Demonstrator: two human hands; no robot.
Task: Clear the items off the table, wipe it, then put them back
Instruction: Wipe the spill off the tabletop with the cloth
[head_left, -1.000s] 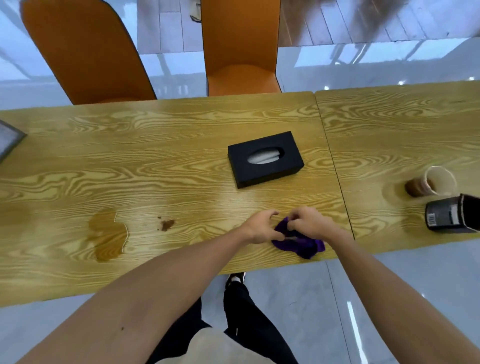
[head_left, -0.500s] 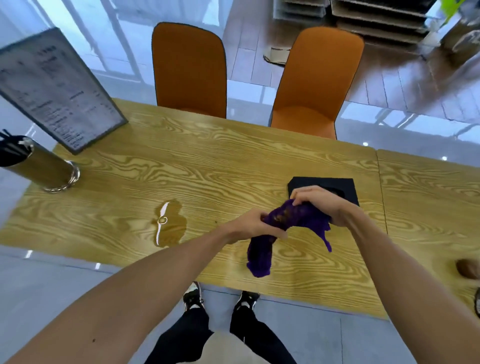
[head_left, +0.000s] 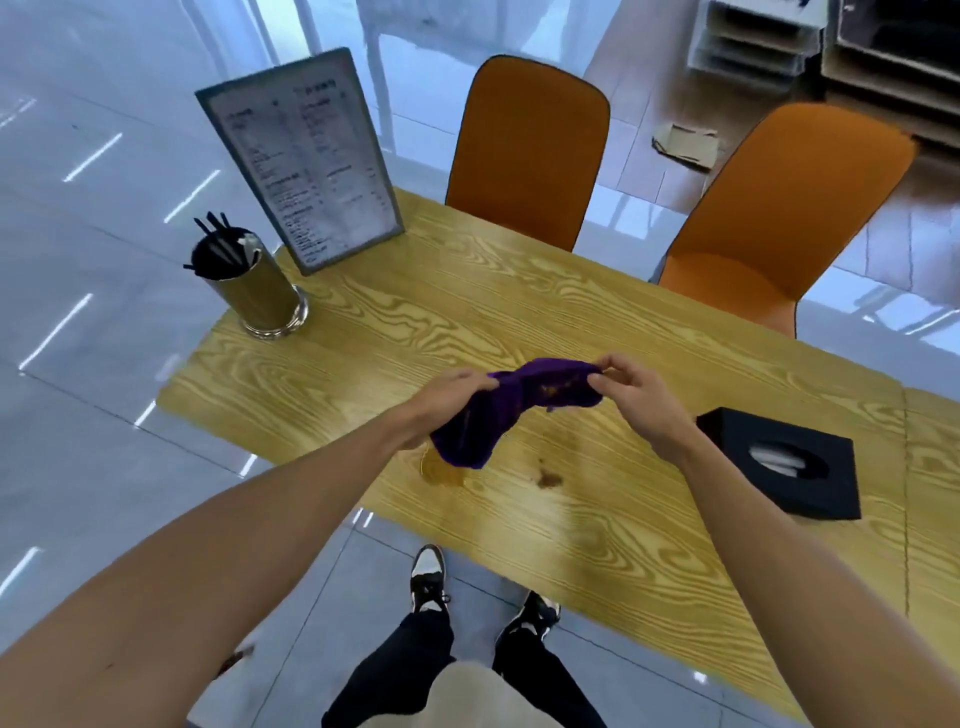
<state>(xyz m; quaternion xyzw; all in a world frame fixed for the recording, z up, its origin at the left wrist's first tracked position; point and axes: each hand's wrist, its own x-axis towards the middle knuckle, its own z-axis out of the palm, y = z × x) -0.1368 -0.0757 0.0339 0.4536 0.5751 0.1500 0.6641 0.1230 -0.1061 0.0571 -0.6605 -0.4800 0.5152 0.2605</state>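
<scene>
table: yellow wood-grain table top, brown spill at 6 o'clock
hands: left hand and right hand each pinching purple cloth
room: two orange chairs at 12 o'clock, glossy grey tile floor

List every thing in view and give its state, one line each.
purple cloth: held above the table, stretched between both hands, stained
left hand: grips the cloth
right hand: pinches the cloth
spill: brown puddle, unwiped
tissue box: on table, tissue showing
menu stand: upright
straw holder: upright, holding straws
table: wet, not cleared
</scene>
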